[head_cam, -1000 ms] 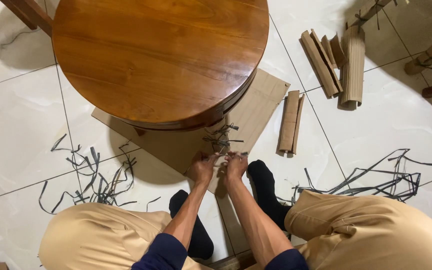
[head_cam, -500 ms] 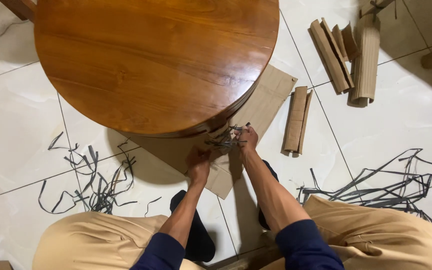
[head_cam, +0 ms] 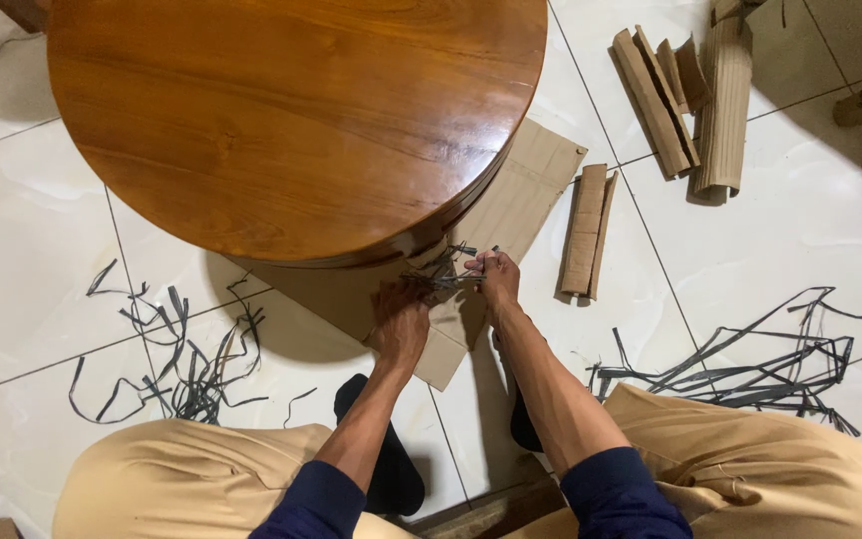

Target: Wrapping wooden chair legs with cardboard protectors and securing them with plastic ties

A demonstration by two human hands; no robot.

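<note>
Where the floor is pale glossy tile: notes run left to right.
Loose strips (head_cam: 177, 354): thin dark flat bands, curled and tangled, lying on the tile at far left.
Round table (head_cam: 291, 120): polished reddish wood, smooth grain, thick rim.
Cardboard sheet (head_cam: 521, 195): flat, brown, creased, under the table's edge.
Left hand (head_cam: 398, 321): fingers curled down onto a bundle of straps (head_cam: 441, 271) at the table's rim, on the cardboard.
Right hand (head_cam: 494, 279): fingertips pinched on the strap ends, just beside the left.
Cardboard rolls (head_cam: 586, 232): ribbed, folded, right of the hands.
More strips (head_cam: 750, 364): long dark loops, far right.
</note>
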